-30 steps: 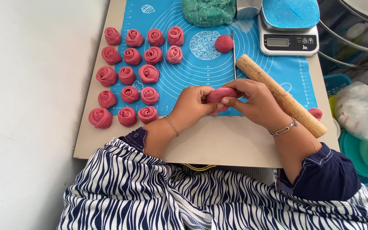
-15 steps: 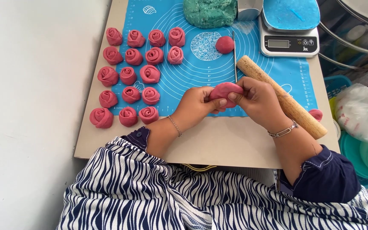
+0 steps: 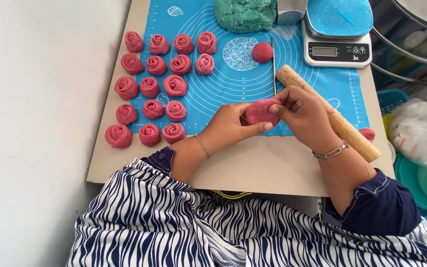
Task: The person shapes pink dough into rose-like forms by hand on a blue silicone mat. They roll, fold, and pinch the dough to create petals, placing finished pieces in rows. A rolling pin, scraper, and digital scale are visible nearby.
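Observation:
A flat pink dough piece [image 3: 262, 111] is held upright between both hands above the near edge of the blue silicone mat [image 3: 223, 84]. My left hand [image 3: 231, 123] cups it from the left and below. My right hand [image 3: 302, 113] pinches its right edge with the fingertips. Several finished pink dough roses [image 3: 155, 89] lie in rows on the mat's left side and on the board. A pink dough ball [image 3: 262, 52] rests further back on the mat.
A wooden rolling pin [image 3: 334, 118] lies diagonally under my right wrist. A thin metal blade [image 3: 274, 66] lies on the mat. A teal dough lump [image 3: 245, 14] and a kitchen scale [image 3: 337, 34] stand at the back. A small pink piece [image 3: 367, 133] sits right of the pin.
The dough piece has been lifted and turned from a low, folded shape to a flat disc facing me. Both hands rose slightly with it.

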